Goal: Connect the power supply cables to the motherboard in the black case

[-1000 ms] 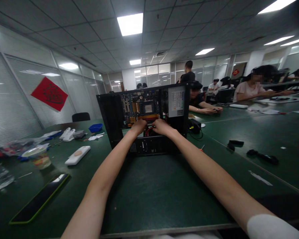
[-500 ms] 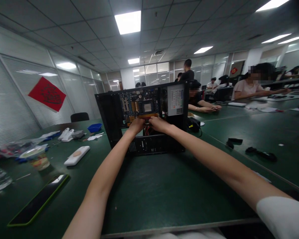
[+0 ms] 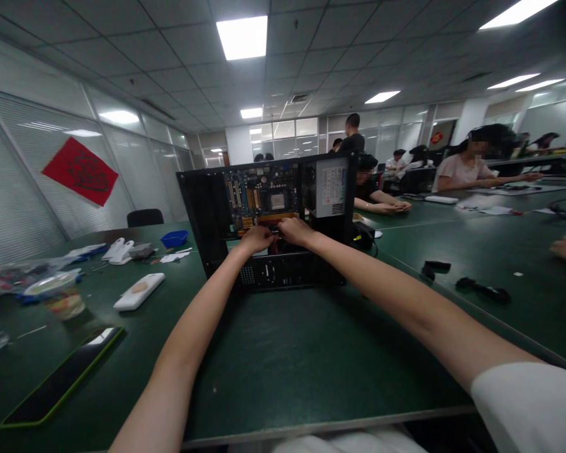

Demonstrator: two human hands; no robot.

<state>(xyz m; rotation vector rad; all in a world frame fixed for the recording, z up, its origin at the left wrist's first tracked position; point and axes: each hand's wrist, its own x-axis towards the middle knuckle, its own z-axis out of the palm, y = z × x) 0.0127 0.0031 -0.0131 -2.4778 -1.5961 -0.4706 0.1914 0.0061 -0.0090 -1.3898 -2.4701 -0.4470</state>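
Both hands meet inside the open case (image 3: 217, 214), left hand (image 3: 256, 239) and right hand (image 3: 295, 231) curled on red cables (image 3: 276, 245) below the motherboard (image 3: 264, 201).

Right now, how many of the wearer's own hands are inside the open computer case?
2: the left hand and right hand sit together in the computer case, just below the motherboard. Their fingertips are hidden.
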